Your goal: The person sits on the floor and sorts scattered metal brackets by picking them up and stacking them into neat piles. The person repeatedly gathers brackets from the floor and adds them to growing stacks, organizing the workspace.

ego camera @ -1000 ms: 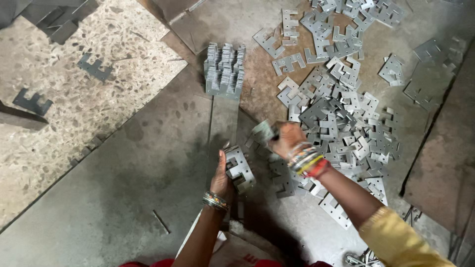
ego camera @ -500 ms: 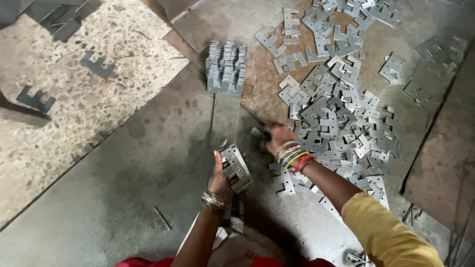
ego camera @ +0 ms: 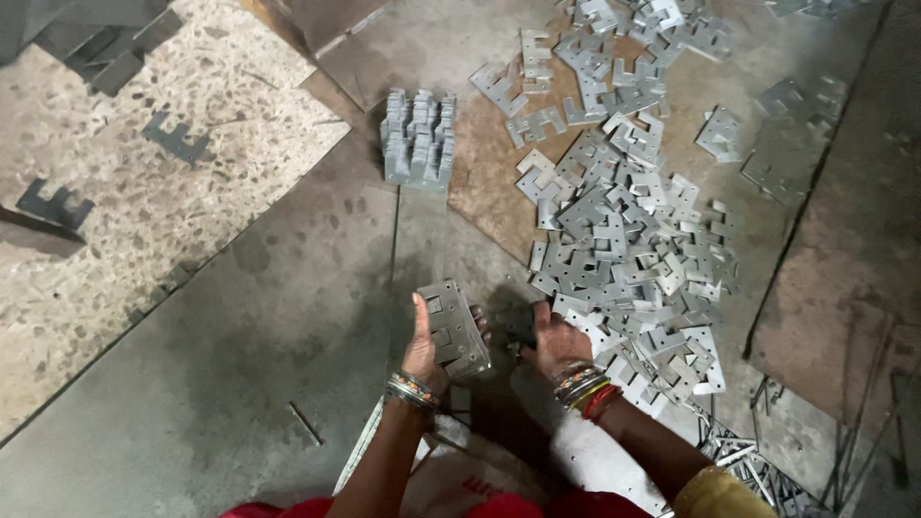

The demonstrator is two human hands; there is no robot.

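- My left hand (ego camera: 423, 347) grips a squared bundle of stamped metal plates (ego camera: 455, 329) upright over the grey floor (ego camera: 240, 364), thumb raised along its near face, fingers wrapped behind
- My right hand (ego camera: 554, 341) closes on another stamped plate (ego camera: 518, 323) at the near edge of the loose pile of plates (ego camera: 624, 240); its fingers are partly hidden
- The risk as I judge it: the bundle could fan out and spill if the grip loosens, and the cut edges could nick bare fingers
- The plates look thin, grey and dull, with square notches and small punched holes
- A finished stack of plates (ego camera: 419, 139) stands further off on the floor, well apart from both hands
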